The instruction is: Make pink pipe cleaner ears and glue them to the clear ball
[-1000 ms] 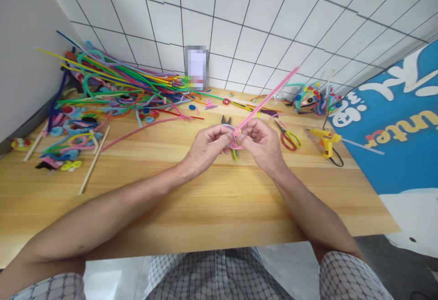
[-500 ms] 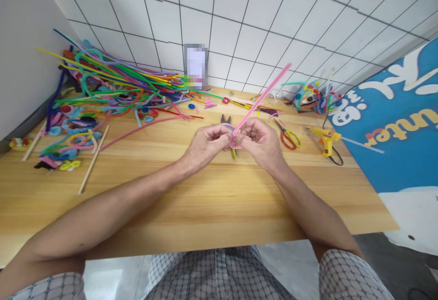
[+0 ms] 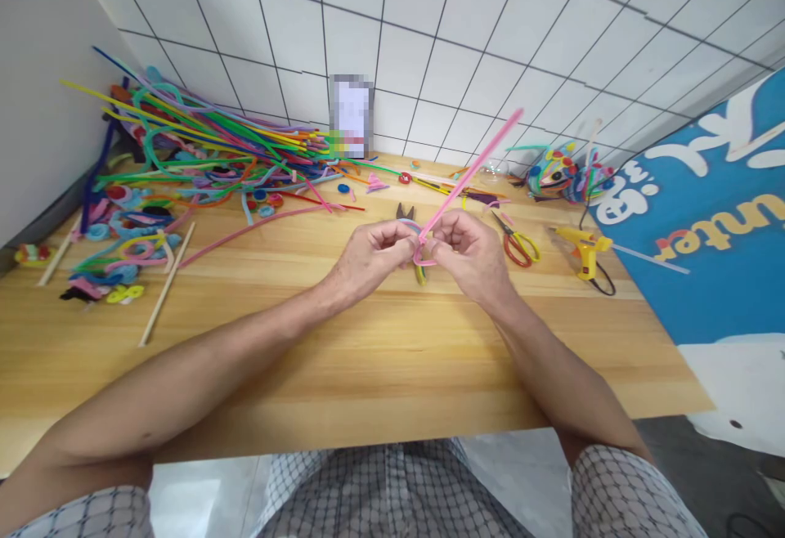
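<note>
Near the middle of the table (image 3: 368, 374) we see the left hand (image 3: 368, 256) and right hand (image 3: 471, 253) closed together, both pinching the looped lower end of a pink pipe cleaner (image 3: 472, 166). Its long free end slants up and away toward the far right corner, clear of the wood. Pliers (image 3: 405, 212) lie just behind the hands, with red-and-yellow scissors (image 3: 520, 245) just right of them and a yellow glue gun (image 3: 582, 250) nearer the right edge. A tangle of coloured pipe cleaners (image 3: 202, 154) fills the far left corner.
</note>
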Tool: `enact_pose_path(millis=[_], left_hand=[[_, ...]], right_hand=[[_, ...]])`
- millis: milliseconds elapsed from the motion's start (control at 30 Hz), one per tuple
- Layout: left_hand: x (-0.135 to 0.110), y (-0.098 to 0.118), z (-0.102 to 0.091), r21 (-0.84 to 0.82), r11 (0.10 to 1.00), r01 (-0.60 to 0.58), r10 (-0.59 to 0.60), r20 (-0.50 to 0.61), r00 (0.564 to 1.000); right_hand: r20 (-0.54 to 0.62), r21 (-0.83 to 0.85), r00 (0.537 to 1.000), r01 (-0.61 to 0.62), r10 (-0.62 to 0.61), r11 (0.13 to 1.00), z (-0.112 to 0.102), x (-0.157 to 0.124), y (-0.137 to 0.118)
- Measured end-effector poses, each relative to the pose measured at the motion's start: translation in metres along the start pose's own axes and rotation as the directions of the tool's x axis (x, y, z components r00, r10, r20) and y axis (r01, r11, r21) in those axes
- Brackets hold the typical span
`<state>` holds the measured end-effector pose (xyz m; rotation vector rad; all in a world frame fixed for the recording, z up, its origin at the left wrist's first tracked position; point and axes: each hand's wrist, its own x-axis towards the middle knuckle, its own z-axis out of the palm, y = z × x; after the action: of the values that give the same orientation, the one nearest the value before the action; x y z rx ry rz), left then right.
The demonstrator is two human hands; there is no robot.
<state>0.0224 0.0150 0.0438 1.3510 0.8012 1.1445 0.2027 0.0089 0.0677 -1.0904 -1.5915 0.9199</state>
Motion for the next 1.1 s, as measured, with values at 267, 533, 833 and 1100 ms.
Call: enact_pose_path(millis=[267, 533, 833, 1100], left_hand=[[0.0004, 0.0019, 0.0004, -0.017, 1.000, -0.021, 0.022, 0.019, 1.000], [-0.0001, 0.0034, 0.0008, 0.000, 0.999, -0.035, 0.035, 0.006, 0.999], [-0.0011, 0.0045, 0.0017, -0.054, 0.999, -0.001, 0.001, 0.007, 1.000], [-0.0010, 0.0034, 0.0023, -0.115, 0.987, 0.117, -0.116, 0.014, 0.993]], right_hand=[[0.008, -0.025, 1.000, -0.001, 0.001, 1.000, -0.0017, -0.0005, 0.0001], [0.013, -0.034, 1.000, 0.002, -0.002, 0.999, -0.0019, -0.0012, -0.0001], [0.015, -0.058, 0.999, 0.032, -0.031, 0.998, -0.0015, -0.0034, -0.0002], [0.024, -0.283, 0.968, 0.248, -0.251, 0.927, -0.0037, -0.0055, -0.0020]])
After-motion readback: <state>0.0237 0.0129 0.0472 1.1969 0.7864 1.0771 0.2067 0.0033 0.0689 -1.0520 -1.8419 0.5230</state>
